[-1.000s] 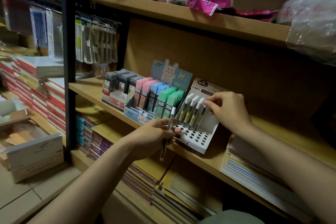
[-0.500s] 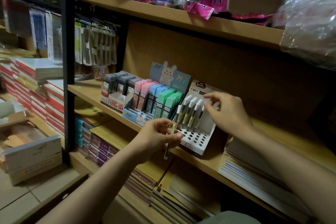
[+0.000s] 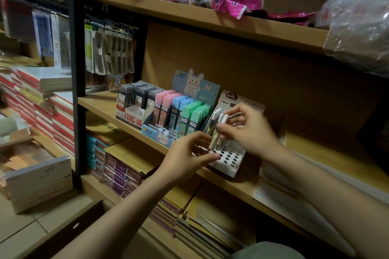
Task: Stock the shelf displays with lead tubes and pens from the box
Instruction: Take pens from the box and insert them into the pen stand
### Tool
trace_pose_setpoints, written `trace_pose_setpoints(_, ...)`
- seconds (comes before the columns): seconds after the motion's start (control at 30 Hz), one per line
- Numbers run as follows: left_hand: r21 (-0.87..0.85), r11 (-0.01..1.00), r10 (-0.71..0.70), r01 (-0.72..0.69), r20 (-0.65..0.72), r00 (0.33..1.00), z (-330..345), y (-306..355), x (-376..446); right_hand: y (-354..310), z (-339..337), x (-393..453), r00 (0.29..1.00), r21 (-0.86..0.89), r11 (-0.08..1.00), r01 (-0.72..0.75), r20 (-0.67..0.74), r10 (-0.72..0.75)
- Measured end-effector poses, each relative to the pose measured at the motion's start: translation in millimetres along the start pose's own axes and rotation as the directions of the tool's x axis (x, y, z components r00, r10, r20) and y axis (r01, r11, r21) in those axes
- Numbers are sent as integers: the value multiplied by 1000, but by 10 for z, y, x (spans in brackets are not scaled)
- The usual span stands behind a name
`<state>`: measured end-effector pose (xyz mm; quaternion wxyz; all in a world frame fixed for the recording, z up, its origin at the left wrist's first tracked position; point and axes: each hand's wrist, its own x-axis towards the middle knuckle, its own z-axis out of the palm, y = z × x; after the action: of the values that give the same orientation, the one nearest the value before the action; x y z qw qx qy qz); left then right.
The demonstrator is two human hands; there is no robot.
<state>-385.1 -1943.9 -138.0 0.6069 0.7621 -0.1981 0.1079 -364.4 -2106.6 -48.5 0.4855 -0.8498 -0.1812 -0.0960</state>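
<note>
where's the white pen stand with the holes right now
In the head view it sits right of centre on the middle shelf: the pen stand is just right of the rabbit lead tube display, under both hands.

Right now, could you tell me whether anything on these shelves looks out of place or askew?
On the top wooden shelf, a crumpled pink plastic pen wrapper overhangs the front edge among loose packaging. The lead tube displays below stand tidy.

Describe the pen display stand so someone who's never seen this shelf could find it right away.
On the middle wooden shelf, look right of the pastel rabbit display of lead tubes. The pen stand is the white cardboard box with a slanted front full of round holes. Unlike its neighbours, it holds upright white-capped pens.
</note>
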Motion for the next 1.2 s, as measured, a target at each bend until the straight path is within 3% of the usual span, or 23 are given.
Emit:
trace_pose_setpoints(0.07,292,950,128,-115,-26,991,18,-56,-4,-4,-172,47,996,-24,999,44,-82,-46)
trace_pose_setpoints(0.13,565,793,246,-229,47,968,29,-141,-11,31,-312,61,984,-140,986,91,-137,-110)
trace_pose_setpoints(0.23,717,626,213,-307,222,952,87,-302,-40,127,-365,57,969,-294,950,108,-181,-166)
trace_pose_setpoints(0.33,746,575,181,-336,285,941,154,-425,-76,194,-335,79,962,-297,950,98,-217,-167)
trace_pose_setpoints(0.63,767,558,175,-317,265,948,162,-472,-67,236,-316,157,962,-291,954,76,-231,-148)
trace_pose_setpoints(0.73,794,512,182,-328,273,945,165,-463,-66,233,-303,155,964,-279,957,80,-222,-145)
trace_pose_setpoints(0.83,826,459,197,-327,264,944,192,-464,-63,225,-280,150,963,-357,927,112,-192,-190)
trace_pose_setpoints(1.0,830,461,194,-314,251,948,181,-441,-67,242,-235,156,955,-548,824,146,-139,-262)
trace_pose_setpoints(1.2,820,484,188,-305,243,952,164,-457,-76,240,-217,177,950,-588,795,153,-133,-281)
